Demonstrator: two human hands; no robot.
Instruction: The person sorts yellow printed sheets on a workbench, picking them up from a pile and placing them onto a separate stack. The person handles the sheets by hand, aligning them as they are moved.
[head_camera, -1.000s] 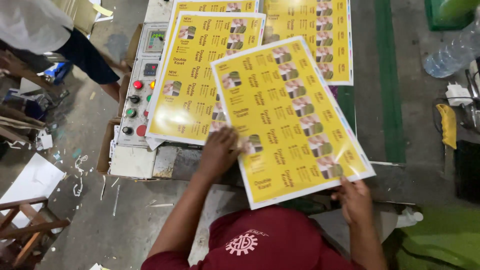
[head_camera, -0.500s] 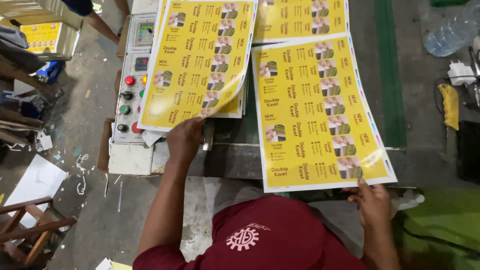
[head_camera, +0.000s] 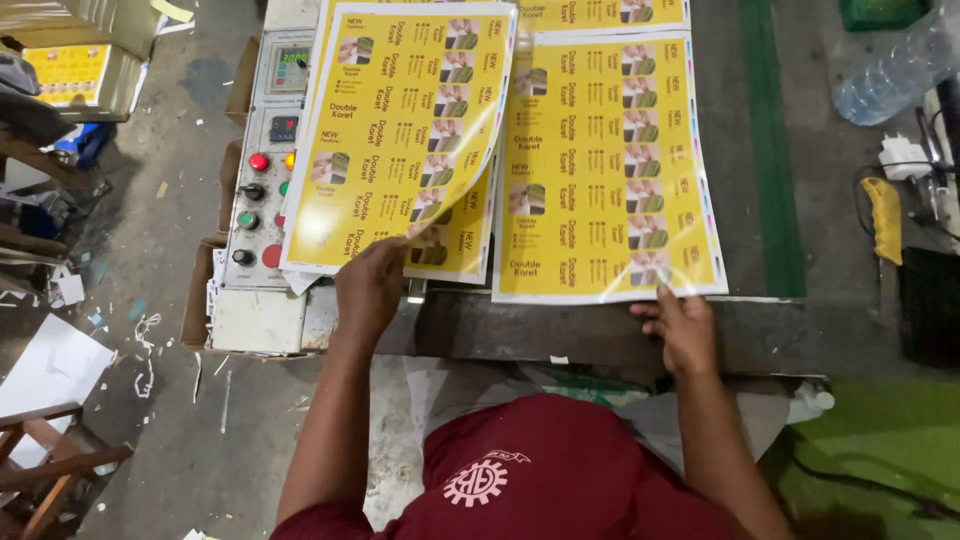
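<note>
Lifting the near corner of the top glossy yellow printed sheet (head_camera: 400, 130), the left hand (head_camera: 370, 285) pinches its lower edge so the sheet curls up off the stack of like yellow sheets (head_camera: 470, 250) beneath it, beside the grey control panel with red and green round buttons (head_camera: 262, 180). The right hand (head_camera: 683, 330) lies fingers spread, clamped on nothing, with its fingertips pressing the near edge of a second yellow printed sheet (head_camera: 605, 165) that rests flat on the dark grey machine bed (head_camera: 560, 330), just right of the stack and partly tucked under the raised sheet's edge. To do this well, I judge the left fingers should take one sheet only, peeling it slowly so the glossy film does not drag the next one along, while the right hand keeps the flat sheet square to the bed's front edge. A clear plastic bottle (head_camera: 885, 75) lies well apart at far right.
</note>
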